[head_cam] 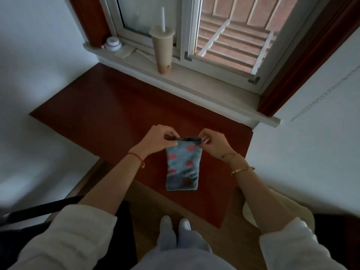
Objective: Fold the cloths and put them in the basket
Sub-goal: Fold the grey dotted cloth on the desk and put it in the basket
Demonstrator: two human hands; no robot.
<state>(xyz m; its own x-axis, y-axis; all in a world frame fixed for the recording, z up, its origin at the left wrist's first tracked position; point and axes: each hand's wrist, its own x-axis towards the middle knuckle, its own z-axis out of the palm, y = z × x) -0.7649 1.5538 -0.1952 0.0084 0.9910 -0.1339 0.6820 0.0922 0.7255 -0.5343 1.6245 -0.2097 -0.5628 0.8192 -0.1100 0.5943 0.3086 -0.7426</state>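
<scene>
Cup (162,49) on sill (194,82), behind cloth (182,166)

One view, head-worn, wide-angle. It faces forward and steeply down, apparently from a standing position, across the red-brown table (109,106) toward the window (140,16) at the top of frame. The left hand (157,140) and right hand (214,143), pinching the cloth (183,168), sit mid-frame at arm's reach. The shoes (166,223) show directly below. Frame edges bow and blur.

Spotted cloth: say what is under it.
The red-brown tabletop shows around the spotted cloth, pinched at its top by the left hand and right hand; anything directly beneath is hidden.
</scene>
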